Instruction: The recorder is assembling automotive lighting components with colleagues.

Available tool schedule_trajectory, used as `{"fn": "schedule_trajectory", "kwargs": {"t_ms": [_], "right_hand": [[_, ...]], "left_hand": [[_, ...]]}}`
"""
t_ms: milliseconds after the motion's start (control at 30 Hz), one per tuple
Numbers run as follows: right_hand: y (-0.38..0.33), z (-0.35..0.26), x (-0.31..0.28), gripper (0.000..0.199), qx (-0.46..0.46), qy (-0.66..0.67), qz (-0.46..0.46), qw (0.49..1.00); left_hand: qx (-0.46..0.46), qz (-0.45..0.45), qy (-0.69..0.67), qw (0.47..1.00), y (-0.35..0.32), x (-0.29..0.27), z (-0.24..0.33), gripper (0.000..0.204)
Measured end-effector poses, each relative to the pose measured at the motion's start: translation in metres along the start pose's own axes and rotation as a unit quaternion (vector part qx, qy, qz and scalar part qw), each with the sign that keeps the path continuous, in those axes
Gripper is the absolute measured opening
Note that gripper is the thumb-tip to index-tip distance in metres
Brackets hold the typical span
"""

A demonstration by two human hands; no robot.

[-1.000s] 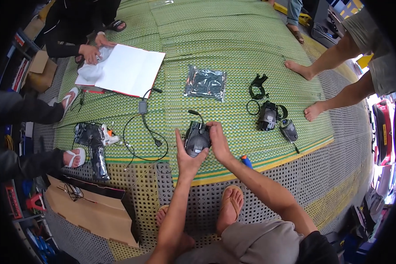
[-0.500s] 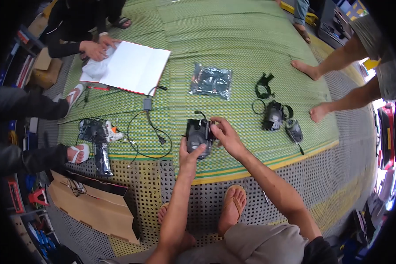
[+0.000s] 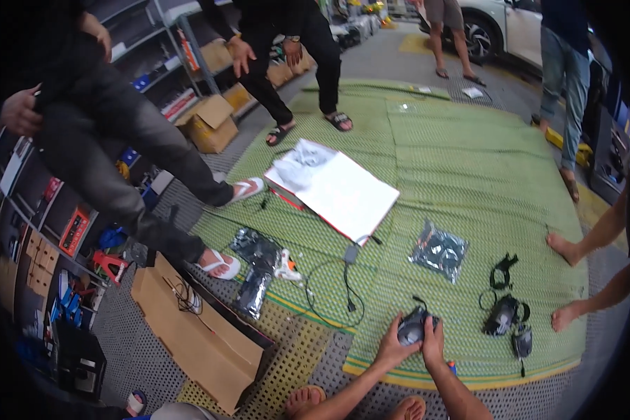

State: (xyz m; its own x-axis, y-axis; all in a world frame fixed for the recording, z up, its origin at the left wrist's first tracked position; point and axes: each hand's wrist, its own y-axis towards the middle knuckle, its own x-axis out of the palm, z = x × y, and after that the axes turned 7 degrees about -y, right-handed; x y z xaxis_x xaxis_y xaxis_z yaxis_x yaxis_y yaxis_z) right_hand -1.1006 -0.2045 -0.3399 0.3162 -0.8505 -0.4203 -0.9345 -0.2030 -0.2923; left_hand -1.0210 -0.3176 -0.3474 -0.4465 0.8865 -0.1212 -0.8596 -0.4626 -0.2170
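A black handheld device (image 3: 413,327) with a short cable stub on top sits between my two hands, above the front of the green mat. My left hand (image 3: 393,344) wraps its left side. On its right side the fingers of my right hand (image 3: 434,341) are closed against it. What kind of device it is, I cannot make out. To the right lie a similar black strapped device (image 3: 501,315), a black bracket-like strap (image 3: 502,271) and a smaller dark device with a cable stub (image 3: 522,341). Beyond my hands lies a clear plastic bag (image 3: 438,250) with dark parts inside.
An open white-lined box (image 3: 343,199) with crumpled plastic lies on the mat (image 3: 469,168). Nearer are a black cable with a small adapter (image 3: 351,254), plastic-wrapped dark parts (image 3: 255,269) and an opened cardboard box (image 3: 189,336). Several people stand around the mat; shelves line the left.
My view has swung left and up, showing shelves and a white car. My right hand now grips the device's side. The person at the white-lined box has let go and stands upright.
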Motion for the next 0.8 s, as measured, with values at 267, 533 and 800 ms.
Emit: {"fn": "schedule_trajectory", "kwargs": {"t_ms": [267,533,800], "right_hand": [[0.009,0.017,-0.004,0.085,0.018,-0.065,-0.099,0.993],[-0.023,0.051,-0.058,0.039,-0.069,-0.183,0.019,0.981],[-0.006,0.072,-0.103,0.030,-0.029,-0.206,0.145,0.967]], "left_hand": [[-0.127,0.053,-0.050,0.989,0.007,-0.008,-0.036,0.105],[-0.080,0.055,-0.062,0.993,0.016,-0.027,-0.001,0.089],[0.006,-0.004,0.141,0.990,0.056,-0.021,-0.003,0.093]]}}
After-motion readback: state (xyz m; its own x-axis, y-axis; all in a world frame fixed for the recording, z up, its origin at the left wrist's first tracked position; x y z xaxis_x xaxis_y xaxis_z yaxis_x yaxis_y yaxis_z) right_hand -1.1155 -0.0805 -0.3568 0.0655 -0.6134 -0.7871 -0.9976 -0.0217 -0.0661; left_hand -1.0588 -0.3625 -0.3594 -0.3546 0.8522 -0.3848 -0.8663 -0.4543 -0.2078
